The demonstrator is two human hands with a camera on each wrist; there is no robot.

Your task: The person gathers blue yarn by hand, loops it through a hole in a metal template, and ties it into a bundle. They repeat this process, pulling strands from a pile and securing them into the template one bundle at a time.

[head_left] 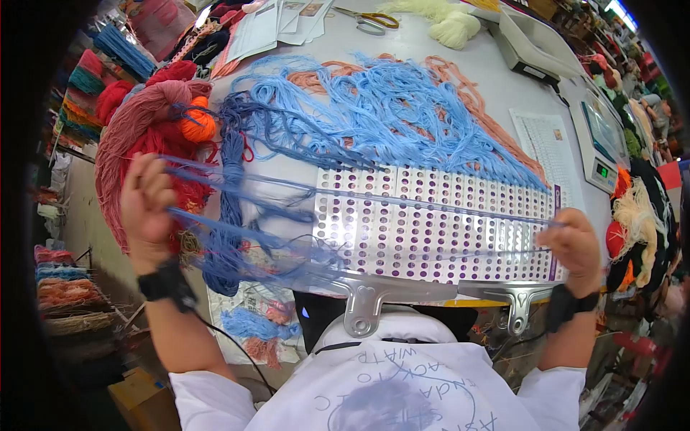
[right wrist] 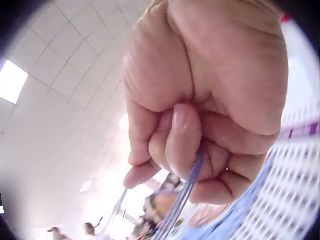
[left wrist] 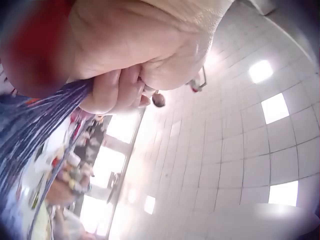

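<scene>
My left hand (head_left: 149, 205), raised at the left, has its fingers curled around a bundle of dark blue yarn (left wrist: 45, 125). Strands fan out from it to the right. My right hand (head_left: 573, 244) is at the board's right end, fingers curled in, gripping a few blue strands (right wrist: 187, 187) in the right wrist view. Thin strands stretch between the hands over a white board with rows of punched holes (head_left: 431, 237). Light blue yarn (head_left: 402, 108) hangs along the board's far edge in a loose heap. A dark blue hank (head_left: 231, 161) lies left of the board.
Metal clamps (head_left: 363, 305) stand along the board's near edge. Red and pink yarn (head_left: 154, 118) is heaped at the left, with an orange ball (head_left: 198, 121). Farther back are scissors (head_left: 372, 25), cream yarn (head_left: 456, 27) and papers (head_left: 284, 25). A scale (head_left: 600, 129) stands at right.
</scene>
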